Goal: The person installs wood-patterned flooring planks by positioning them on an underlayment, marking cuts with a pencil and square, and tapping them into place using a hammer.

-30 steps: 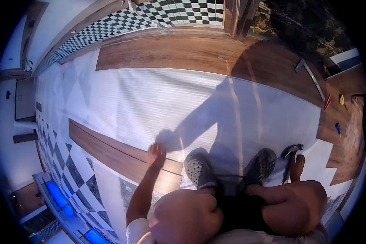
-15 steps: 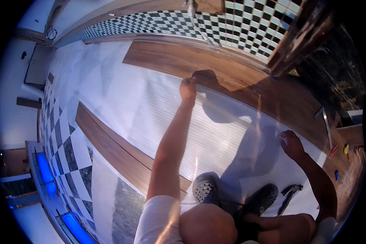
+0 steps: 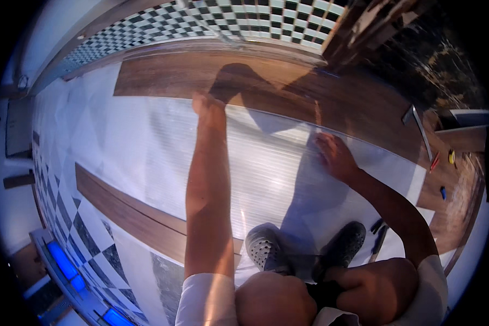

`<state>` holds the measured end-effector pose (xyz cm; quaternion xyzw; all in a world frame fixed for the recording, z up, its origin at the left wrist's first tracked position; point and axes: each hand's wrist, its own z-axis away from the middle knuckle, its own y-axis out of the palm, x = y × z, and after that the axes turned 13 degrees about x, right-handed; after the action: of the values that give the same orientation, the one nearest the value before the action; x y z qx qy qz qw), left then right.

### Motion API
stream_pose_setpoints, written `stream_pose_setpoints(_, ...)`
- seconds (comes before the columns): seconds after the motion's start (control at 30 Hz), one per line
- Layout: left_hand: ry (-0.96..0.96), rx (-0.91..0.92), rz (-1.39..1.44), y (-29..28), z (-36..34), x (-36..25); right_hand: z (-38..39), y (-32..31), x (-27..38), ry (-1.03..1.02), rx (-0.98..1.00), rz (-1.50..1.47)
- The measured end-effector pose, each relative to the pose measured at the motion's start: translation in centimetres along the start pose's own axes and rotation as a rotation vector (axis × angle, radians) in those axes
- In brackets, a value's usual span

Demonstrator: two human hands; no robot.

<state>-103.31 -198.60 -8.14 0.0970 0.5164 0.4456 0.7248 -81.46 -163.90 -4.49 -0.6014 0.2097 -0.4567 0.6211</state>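
Stretched out ahead, my left hand (image 3: 207,104) is curled closed at the seam where brown wood-look floor planks (image 3: 163,76) meet a white ribbed underlay sheet (image 3: 266,168). Whatever its fingers may hold is hidden. My right hand (image 3: 336,156) is over the underlay, just short of the plank edge, its fingers apart and nothing visible in them. I am squatting, with dark perforated clogs (image 3: 265,247) on the underlay. A hammer (image 3: 379,239) lies beside the right clog, partly covered by my right arm.
Loose brown planks (image 3: 130,212) lie on the left over checkered floor tiles (image 3: 92,239). A metal square (image 3: 420,130), a red pencil-like tool (image 3: 434,162), a yellow item (image 3: 451,157) and a blue item (image 3: 443,193) lie at right. A checkered tile wall (image 3: 228,22) borders the far side.
My view has shifted, so the scene sits further left. My right hand has moved forward and left toward the plank edge, its fingers spreading. My left hand remains at the seam.
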Motion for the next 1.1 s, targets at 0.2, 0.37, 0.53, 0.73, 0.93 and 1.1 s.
stream_pose_setpoints(0.2, -0.04, -0.032, -0.105, -3.1, -3.5, -1.4, -3.5, 0.3, 3.1, -0.097, -0.068, -0.084)
stream_pose_setpoints(0.37, -0.158, -0.092, -0.19, -6.9, -6.8, -3.1, -4.6, 1.0, 4.4, -0.054, -0.063, -0.066)
stream_pose_setpoints(0.53, -0.192, -0.002, -0.28, -3.5, -3.2, -3.2, -7.3, 1.8, 5.1, -0.152, -0.131, -0.081)
stream_pose_setpoints(0.73, -0.254, -0.031, -0.226, -2.9, -2.9, -3.7, -13.1, 4.0, 5.6, 0.1, 0.02, -0.137)
stream_pose_setpoints(0.93, -0.313, -0.007, -0.17, -4.1, -3.5, -3.4, -13.5, 2.9, 6.6, 0.262, 0.17, -0.207)
stream_pose_setpoints(1.1, -0.213, 0.043, -0.108, -5.3, -3.6, -3.8, -10.1, 3.8, 8.8, -0.09, -0.053, -0.109)
